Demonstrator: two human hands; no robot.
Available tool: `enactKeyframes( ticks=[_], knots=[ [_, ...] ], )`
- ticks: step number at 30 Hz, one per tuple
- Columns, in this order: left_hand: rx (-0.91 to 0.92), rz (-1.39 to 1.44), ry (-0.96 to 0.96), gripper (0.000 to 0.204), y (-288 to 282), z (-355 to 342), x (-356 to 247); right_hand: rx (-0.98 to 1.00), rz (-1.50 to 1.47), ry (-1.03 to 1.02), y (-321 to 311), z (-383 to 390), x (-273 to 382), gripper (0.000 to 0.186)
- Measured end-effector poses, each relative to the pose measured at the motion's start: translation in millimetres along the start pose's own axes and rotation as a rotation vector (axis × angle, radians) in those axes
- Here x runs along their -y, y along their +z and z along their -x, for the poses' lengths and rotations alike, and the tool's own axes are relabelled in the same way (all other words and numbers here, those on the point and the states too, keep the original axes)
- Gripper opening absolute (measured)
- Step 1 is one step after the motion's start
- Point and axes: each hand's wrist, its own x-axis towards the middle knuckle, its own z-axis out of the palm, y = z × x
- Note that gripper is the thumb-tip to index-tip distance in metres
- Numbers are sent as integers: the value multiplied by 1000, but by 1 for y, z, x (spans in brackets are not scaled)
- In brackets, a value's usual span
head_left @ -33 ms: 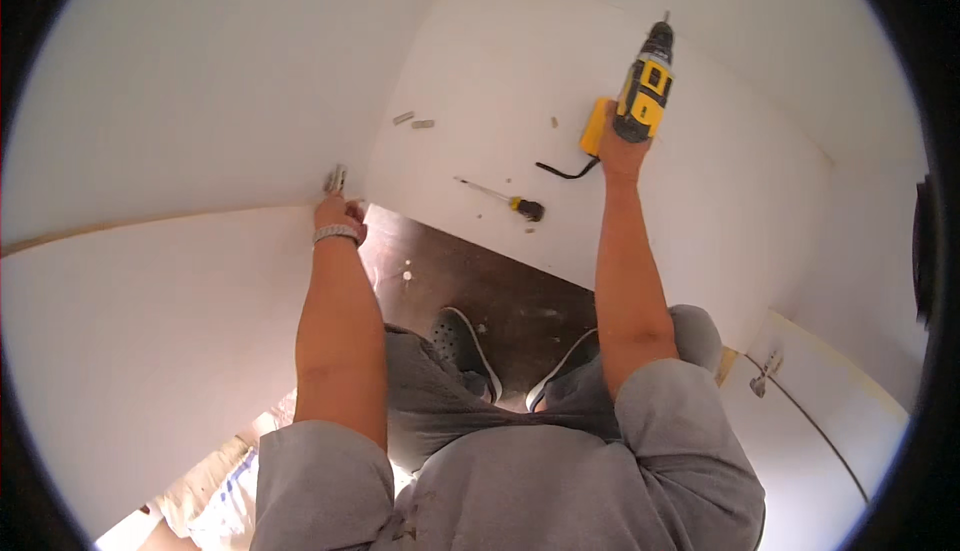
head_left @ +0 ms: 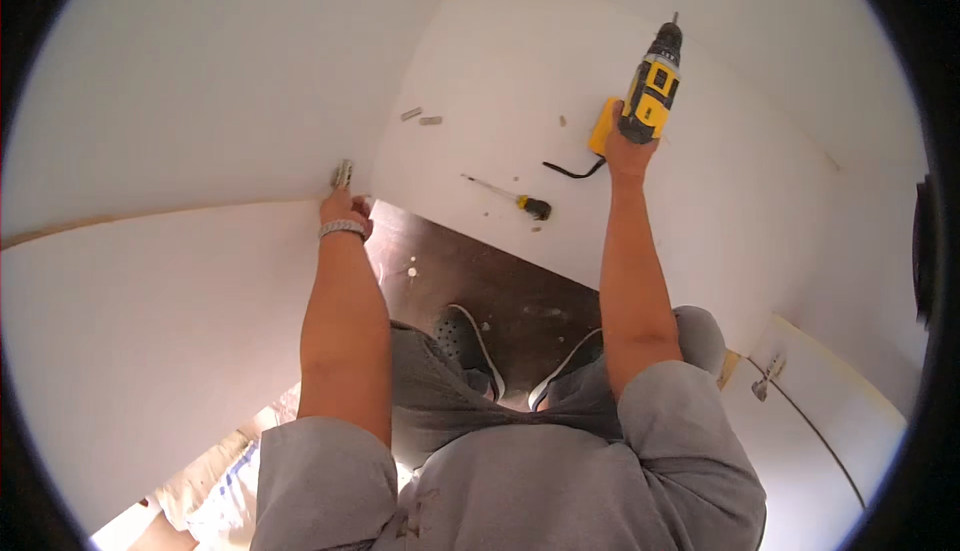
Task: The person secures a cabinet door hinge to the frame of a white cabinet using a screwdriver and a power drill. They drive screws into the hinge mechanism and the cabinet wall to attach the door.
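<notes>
My left hand (head_left: 342, 209), with a pale band at the wrist, has curled fingers at a small metal fitting, apparently a hinge (head_left: 343, 173), against the left white panel (head_left: 160, 301) near the inner corner. My right hand (head_left: 628, 156) grips a yellow and black cordless drill (head_left: 652, 91), its bit pointing away from me and a black strap trailing from its base. Left of the drill, on the white board (head_left: 500, 61), lie a screwdriver (head_left: 532, 207), small pale pieces (head_left: 430, 121) and scattered bits.
White walls (head_left: 200, 81) enclose the space. A dark floor (head_left: 470, 261) shows below the board's near edge, with my clogs on it. A panel with a hinge (head_left: 765, 376) stands at lower right, a dark object (head_left: 925, 251) at far right, fabric items (head_left: 230, 491) at lower left.
The whole view, both hands and the drill included, sits very slightly further right, with the left hand a little higher. Both grips look the same.
</notes>
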Motion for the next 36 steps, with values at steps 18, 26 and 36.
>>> enactKeyframes(
  ticks=[18, 26, 36],
  knots=[
    [629, -1361, 380, 43, -28, 123, -43, -182, 118, 182, 8, 85, -9, 56],
    [1069, -1284, 839, 39, -83, 215, -56, 793, 662, 113, 21, 180, 21, 49],
    [556, -838, 781, 39, -218, 228, -42, 1000, 39, 782, 89, 197, 70, 24]
  ],
)
